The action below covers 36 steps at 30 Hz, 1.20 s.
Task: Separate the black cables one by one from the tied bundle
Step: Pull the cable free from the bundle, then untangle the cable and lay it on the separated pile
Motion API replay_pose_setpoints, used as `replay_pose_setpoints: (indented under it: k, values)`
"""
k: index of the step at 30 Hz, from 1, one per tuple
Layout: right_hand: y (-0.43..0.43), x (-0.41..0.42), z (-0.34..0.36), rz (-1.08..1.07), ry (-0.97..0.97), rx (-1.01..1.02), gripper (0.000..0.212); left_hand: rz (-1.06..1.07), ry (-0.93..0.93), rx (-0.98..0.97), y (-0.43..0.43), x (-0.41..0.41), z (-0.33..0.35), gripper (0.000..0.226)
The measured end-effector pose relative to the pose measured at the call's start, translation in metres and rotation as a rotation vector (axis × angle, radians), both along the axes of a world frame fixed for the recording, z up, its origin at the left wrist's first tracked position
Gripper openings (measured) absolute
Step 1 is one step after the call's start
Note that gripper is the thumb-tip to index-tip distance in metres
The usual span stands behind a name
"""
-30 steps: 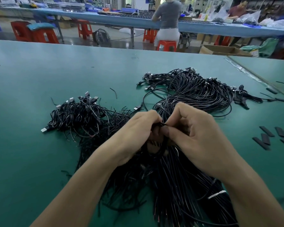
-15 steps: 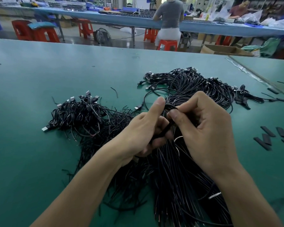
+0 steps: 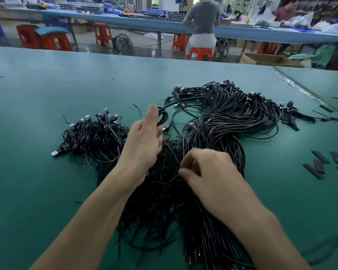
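A big bundle of black cables (image 3: 228, 121) sprawls across the green table (image 3: 47, 191), from the far right down to the near edge. My left hand (image 3: 142, 141) is raised and grips a single black cable (image 3: 162, 117), looped beside the thumb. My right hand (image 3: 207, 172) is lower, at the bundle's middle, its fingers curled and pinching cable strands there. A smaller heap of separated cables (image 3: 94, 137) with silver plug ends lies to the left.
Short black sleeve pieces (image 3: 320, 164) lie on the table at the right. More small black bits (image 3: 328, 109) sit near the table seam at the far right. Beyond the table are red stools, a blue bench and seated people.
My hands have come apart. The left hand has lifted up and to the left with one looped cable. The right hand has dropped down onto the bundle.
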State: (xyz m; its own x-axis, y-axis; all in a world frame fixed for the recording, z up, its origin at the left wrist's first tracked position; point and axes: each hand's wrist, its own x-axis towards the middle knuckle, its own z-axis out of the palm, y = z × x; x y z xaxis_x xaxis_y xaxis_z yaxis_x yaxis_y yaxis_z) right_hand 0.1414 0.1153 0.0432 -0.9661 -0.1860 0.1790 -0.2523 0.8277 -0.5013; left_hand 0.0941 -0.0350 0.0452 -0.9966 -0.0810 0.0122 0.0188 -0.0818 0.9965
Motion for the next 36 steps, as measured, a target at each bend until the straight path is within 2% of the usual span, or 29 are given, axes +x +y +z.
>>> replay_pose_setpoints:
  k: [3,6,11,16,18,20,21,23,26,29,31,33,36]
  values:
    - [-0.010,0.004,-0.010,0.106,-0.018,0.170,0.031,0.010,-0.025,0.022,0.000,-0.001,0.000,0.059]
    - [-0.012,0.003,-0.014,0.124,-0.047,0.235,0.028,0.015,-0.024,-0.005,0.000,-0.002,-0.002,0.054]
    - [-0.013,0.001,-0.018,0.140,-0.006,0.174,0.012,0.008,0.002,-0.126,0.002,-0.003,-0.004,0.052]
    - [-0.012,-0.002,-0.016,0.084,0.107,0.057,0.014,0.057,0.067,-0.085,0.001,-0.004,-0.006,0.050]
    - [-0.009,-0.004,-0.014,0.065,0.158,0.008,0.015,0.054,0.060,-0.044,0.004,0.001,-0.003,0.059]
    - [-0.007,-0.006,-0.010,0.048,0.231,-0.077,0.013,0.084,-0.018,-0.019,0.008,0.006,0.003,0.083]
    - [-0.005,-0.007,-0.007,0.029,0.290,-0.156,0.011,0.085,-0.013,-0.022,0.008,0.006,0.001,0.083]
    - [-0.002,-0.009,0.000,-0.036,0.431,-0.376,0.011,0.060,0.033,-0.024,0.010,0.005,0.001,0.061]
    - [0.004,-0.012,0.004,-0.161,0.512,-0.692,0.017,-0.007,0.070,-0.022,0.013,0.007,0.002,0.051]
    - [0.005,-0.016,0.005,-0.244,0.461,-0.959,0.018,-0.138,0.123,0.037,0.019,0.013,0.010,0.052]
    - [0.002,-0.016,0.007,-0.222,0.390,-1.148,0.020,-0.218,0.145,0.042,0.023,0.017,0.013,0.053]
    - [-0.003,-0.014,0.007,-0.158,0.330,-1.187,0.021,-0.246,0.151,0.012,0.028,0.020,0.013,0.053]
    - [-0.010,-0.010,0.005,-0.043,0.279,-1.093,0.022,-0.258,0.154,0.040,0.034,0.025,0.015,0.062]
